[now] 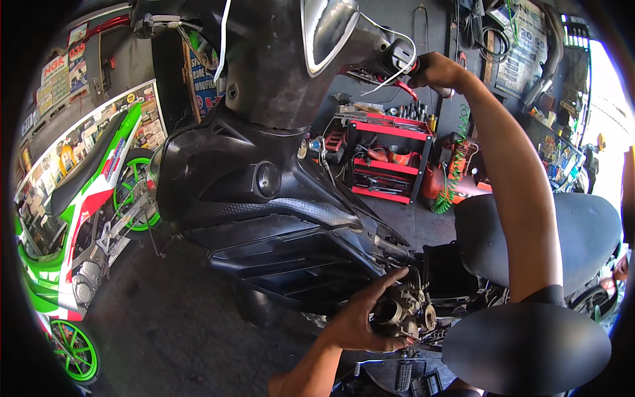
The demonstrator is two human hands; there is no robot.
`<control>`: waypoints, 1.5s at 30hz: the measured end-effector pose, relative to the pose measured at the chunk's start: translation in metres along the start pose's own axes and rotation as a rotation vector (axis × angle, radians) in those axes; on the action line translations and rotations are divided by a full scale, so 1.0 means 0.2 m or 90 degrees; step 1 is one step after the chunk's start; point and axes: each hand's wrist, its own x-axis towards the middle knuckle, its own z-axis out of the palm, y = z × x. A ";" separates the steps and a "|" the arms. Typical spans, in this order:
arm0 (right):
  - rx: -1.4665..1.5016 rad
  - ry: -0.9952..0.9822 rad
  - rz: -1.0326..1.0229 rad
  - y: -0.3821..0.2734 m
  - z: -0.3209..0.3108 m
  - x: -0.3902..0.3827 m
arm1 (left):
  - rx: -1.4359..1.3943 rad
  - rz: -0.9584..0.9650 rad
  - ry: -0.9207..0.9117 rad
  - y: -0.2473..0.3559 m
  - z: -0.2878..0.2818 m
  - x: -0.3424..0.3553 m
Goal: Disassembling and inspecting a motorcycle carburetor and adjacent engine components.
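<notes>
My left hand [360, 321] is wrapped around a carburetor [403, 311] with a round, dark throat, in the lower middle beside the motorcycle's frame. Up at the handlebar, my right hand [436, 73] grips the throttle grip [446, 91], with fingers curled over it. Just in front of those fingers is a red brake lever [405, 89]. Between my two hands stretches the black motorcycle body [264, 192], with its side panel [291, 258] just left of the carburetor. A black seat [542, 231] lies to the right, partly behind my right forearm.
A red tool cart [390, 162] with tools stands beyond the motorcycle, beside a red air compressor [443, 182] with a coiled green hose [455, 178]. At the left is a green, white and red motorcycle [86, 205]. A white cable [403, 40] hangs near the handlebar.
</notes>
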 end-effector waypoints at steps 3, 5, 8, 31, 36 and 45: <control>-0.013 -0.059 -0.024 -0.01 -0.08 0.05 | 0.002 -0.019 -0.006 0.04 0.02 -0.01; 0.030 -0.135 -0.017 -0.01 -0.04 0.05 | -0.014 -0.032 -0.010 0.04 0.02 -0.01; -0.027 -0.045 0.017 -0.06 0.00 0.00 | 0.016 -0.003 0.004 0.04 0.02 -0.01; -0.278 0.671 0.105 -0.24 0.49 -0.24 | -0.098 -0.015 0.017 -0.03 -0.01 -0.04; -0.393 0.560 0.128 -0.07 0.22 -0.40 | -0.103 -0.006 -0.003 -0.03 0.05 0.01; 0.109 0.128 -0.005 -0.63 0.31 -1.66 | -0.038 -0.010 0.032 -0.08 0.01 -0.03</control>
